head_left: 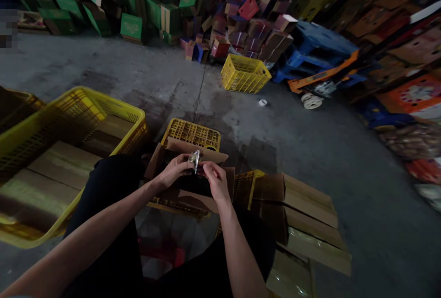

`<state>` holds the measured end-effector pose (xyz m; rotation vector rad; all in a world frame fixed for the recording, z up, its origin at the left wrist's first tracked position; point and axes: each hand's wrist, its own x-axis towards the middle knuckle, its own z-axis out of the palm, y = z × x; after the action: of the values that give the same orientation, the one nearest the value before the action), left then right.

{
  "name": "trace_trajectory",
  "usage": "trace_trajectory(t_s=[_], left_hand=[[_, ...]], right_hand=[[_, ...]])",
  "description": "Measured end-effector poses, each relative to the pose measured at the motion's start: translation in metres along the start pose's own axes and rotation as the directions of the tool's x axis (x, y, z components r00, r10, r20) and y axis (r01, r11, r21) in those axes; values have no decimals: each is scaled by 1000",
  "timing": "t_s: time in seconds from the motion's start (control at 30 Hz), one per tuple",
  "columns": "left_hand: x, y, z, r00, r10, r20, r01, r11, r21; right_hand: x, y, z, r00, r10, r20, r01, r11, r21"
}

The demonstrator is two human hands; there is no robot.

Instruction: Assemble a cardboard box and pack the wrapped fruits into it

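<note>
Over an open cardboard box (206, 202), my left hand (177, 168) grips a small shiny item (195, 159) that looks like clear plastic or tape; its exact kind cannot be told. My right hand (215, 178) is just right of it, fingers curled and pinched together. Whatever those fingers hold, if anything, is too small to make out. The box's flaps stand spread outward, and its inside is dark. It rests on a yellow plastic crate (193, 132) between my knees.
To the left, a large yellow crate (141, 121) holds closed cartons (65, 162). More cartons (310, 201) are stacked at right. Farther off are a yellow basket (245, 75), a white roll (262, 103), an orange pallet jack (324, 75), blue pallets (320, 41) and piled green boxes (131, 27).
</note>
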<state>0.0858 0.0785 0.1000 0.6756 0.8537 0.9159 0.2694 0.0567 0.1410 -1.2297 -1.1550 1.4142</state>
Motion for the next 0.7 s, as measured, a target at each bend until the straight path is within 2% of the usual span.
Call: trace_trajectory(t_s=[0.1, 0.17, 0.23, 0.3, 0.37, 0.47, 0.53, 0.7], left_hand=[[1, -3, -4, 997, -43, 57, 50, 991, -122], [1, -4, -6, 995, -37, 88, 55, 978, -202], [0, -4, -7, 993, -40, 114, 69, 964, -258], [0, -4, -7, 988, -54, 142, 93, 953, -288], [0, -2, -7, 982, -79, 172, 128, 946, -298], [0, 0, -6, 970, -115, 213, 177, 938, -298], [0, 2, -5, 966, -134, 220, 197, 935, -296], [0, 5, -2, 976, -137, 172, 175, 957, -230]], right_hand=[[4, 3, -5, 994, 20, -107, -12, 997, 74], [8, 7, -9, 979, 40, -201, -35, 999, 27], [11, 11, -13, 967, 78, -243, -88, 996, -27], [12, 16, -13, 965, 144, -219, -149, 989, -9], [11, 20, -11, 968, 203, -148, -193, 978, 82], [10, 22, -8, 974, 218, -58, -202, 957, 208], [11, 22, -7, 979, 191, -70, -167, 952, 258], [12, 19, -11, 969, 151, -193, -89, 950, 299]])
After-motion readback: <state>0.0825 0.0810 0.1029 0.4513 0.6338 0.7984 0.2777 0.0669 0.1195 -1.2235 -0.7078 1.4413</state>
